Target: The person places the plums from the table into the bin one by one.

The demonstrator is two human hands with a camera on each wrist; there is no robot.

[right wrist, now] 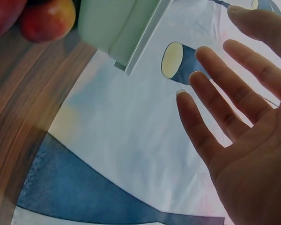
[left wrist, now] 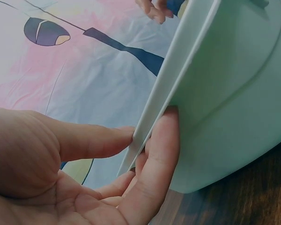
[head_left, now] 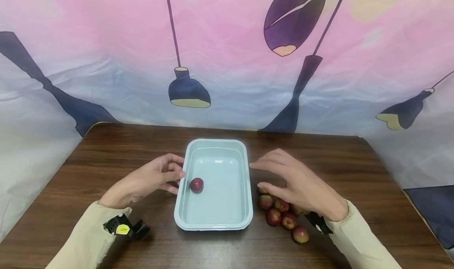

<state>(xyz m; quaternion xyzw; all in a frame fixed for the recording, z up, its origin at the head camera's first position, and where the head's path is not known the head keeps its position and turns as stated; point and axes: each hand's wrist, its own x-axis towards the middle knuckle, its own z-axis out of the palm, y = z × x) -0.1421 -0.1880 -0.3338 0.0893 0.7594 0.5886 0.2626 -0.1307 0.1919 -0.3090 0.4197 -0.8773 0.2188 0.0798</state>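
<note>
A pale blue-green rectangular tray (head_left: 223,206) lies on the table with one dark red plum-like fruit (head_left: 196,185) inside, near its left wall. My left hand (head_left: 154,178) pinches the tray's left rim; in the left wrist view the thumb is on top of the rim (left wrist: 178,65) and the fingers are beneath it. Just right of the tray, my right hand (head_left: 291,180) hovers with fingers spread and holds nothing. Beneath and beside that hand lie several red and yellowish fruits (head_left: 273,217) of similar size, some partly hidden by it.
The brown wooden table (head_left: 142,237) ends at the back against a hanging cloth (head_left: 234,75) printed with lamps. Black straps with small devices (head_left: 124,226) sit on both wrists. The loose fruits lie close to the tray's right side.
</note>
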